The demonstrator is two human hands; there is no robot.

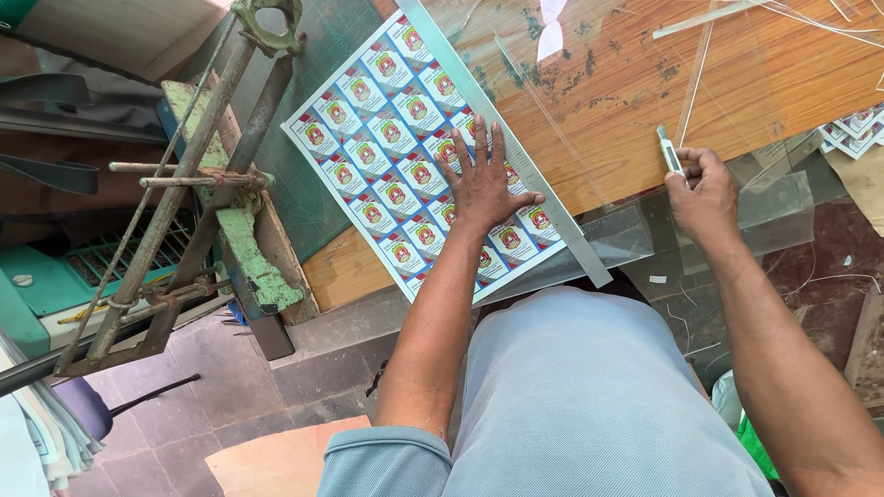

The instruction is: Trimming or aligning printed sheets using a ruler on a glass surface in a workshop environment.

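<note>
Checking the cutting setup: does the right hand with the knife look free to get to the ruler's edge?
Probably yes. The right hand holds the knife over bare tabletop, with nothing between it and the ruler. The left hand presses the sheet beside the ruler.

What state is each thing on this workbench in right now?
Left hand: flat, fingers spread, pressing on the sheet.
Right hand: closed around the cutter.
Utility cutter: held, tip pointing away over the table.
Printed emblem sheet: lying flat, uncut, pinned by the hand.
Metal ruler: laid along the sheet's right edge.
Wooden table: scattered with thin trimmed strips.
</note>
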